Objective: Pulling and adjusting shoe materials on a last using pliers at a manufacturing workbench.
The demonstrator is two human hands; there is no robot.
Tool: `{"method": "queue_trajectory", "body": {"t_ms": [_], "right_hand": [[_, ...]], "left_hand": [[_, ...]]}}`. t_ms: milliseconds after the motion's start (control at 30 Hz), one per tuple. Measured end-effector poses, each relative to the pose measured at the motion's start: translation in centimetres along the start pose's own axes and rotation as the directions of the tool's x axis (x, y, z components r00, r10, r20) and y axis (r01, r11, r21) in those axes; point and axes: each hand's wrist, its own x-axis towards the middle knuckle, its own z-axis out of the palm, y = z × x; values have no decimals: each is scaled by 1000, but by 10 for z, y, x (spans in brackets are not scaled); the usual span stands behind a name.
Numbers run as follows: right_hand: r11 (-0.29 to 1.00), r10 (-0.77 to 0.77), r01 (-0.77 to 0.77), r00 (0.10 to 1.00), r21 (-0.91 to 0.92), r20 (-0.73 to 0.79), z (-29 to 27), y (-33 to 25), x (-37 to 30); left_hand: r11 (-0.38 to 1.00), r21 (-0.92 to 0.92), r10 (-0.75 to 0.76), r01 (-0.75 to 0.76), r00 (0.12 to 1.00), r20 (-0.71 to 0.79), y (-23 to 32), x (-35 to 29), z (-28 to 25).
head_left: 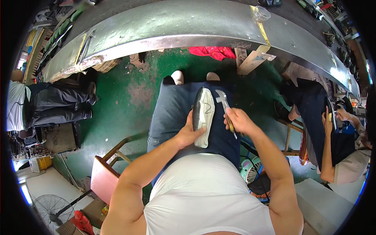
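A shoe (205,113) lies lengthwise over my dark-trousered lap, pale face up, with a black, notched-looking edge along its left side and a dark curved mark on the pale part. My left hand (191,133) grips its near half, thumb across the pale face and fingers round the black side. Just right of the shoe, my right hand (239,120) is closed round metal lasting pincers (222,96). Their two-pronged head points away from me, apart from the shoe. Below the fist the handle ends (232,128) stick out, one yellowish.
A long metal-topped bench (164,27) crosses ahead, carrying a clear plastic cup (261,14). Red cloth (213,52) lies beneath it. People sit or stand at left (58,102) and right (313,117). A pink-topped stool (105,178), floor fan (55,211) and small green fan (250,169) are near me.
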Motion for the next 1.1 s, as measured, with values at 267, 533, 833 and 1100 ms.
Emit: {"method": "queue_trajectory", "body": {"t_ms": [267,533,833,1100], "right_hand": [[942,64,-25,992,335,-106,18,59,-26],[1000,18,-17,991,8,-133,11,20,-33],[640,-613,308,757,-704,-227,-60,-99,-21],[277,-887,196,429,-941,-171,-143,-184,64]], "left_hand": [[908,-346,231,-238,971,-60,68,-27,8],[699,-631,418,-337,908,-22,204,16,-38],[630,-711,327,-312,937,-122,285,69,-65],[658,-695,293,-289,949,-116,339,129,-91]]}}
